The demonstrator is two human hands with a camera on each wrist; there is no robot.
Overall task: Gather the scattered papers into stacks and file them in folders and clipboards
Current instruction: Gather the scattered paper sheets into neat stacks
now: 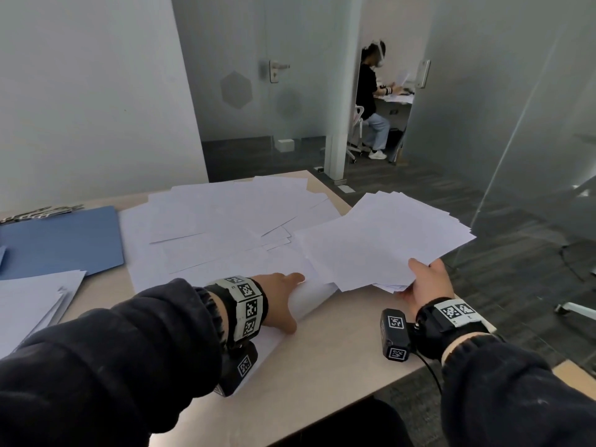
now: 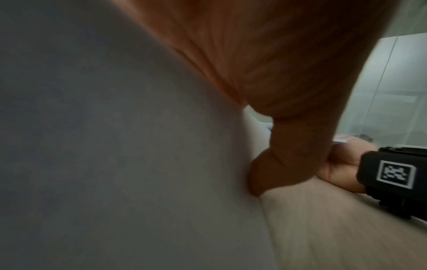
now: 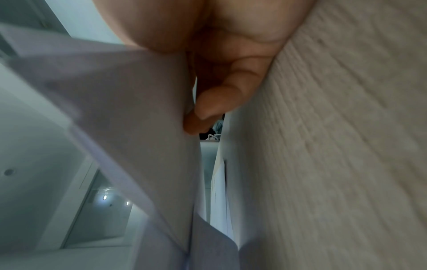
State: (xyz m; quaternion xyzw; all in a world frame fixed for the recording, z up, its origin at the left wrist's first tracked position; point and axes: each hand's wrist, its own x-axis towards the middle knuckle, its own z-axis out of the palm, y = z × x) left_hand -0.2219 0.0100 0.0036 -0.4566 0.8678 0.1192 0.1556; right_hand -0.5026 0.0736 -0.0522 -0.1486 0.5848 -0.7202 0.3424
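Loose white sheets [image 1: 225,227] lie spread over the middle of the beige table [image 1: 322,366]. My left hand [image 1: 290,295] reaches in from the front and pinches the near edge of one sheet [image 1: 309,301], thumb on top, so the edge curls up; in the left wrist view that sheet [image 2: 115,146] fills the left side. My right hand [image 1: 425,279] grips a fanned bundle of papers [image 1: 380,240] by its near corner, raised above the table's right edge. In the right wrist view its fingers [image 3: 219,102] curl under the bundle [image 3: 138,127].
A blue folder [image 1: 61,240] lies at the left, with metal clips [image 1: 42,212] behind it. Another paper stack [image 1: 32,301] sits at the front left. Glass walls stand to the right; a person [image 1: 371,91] sits in the far room.
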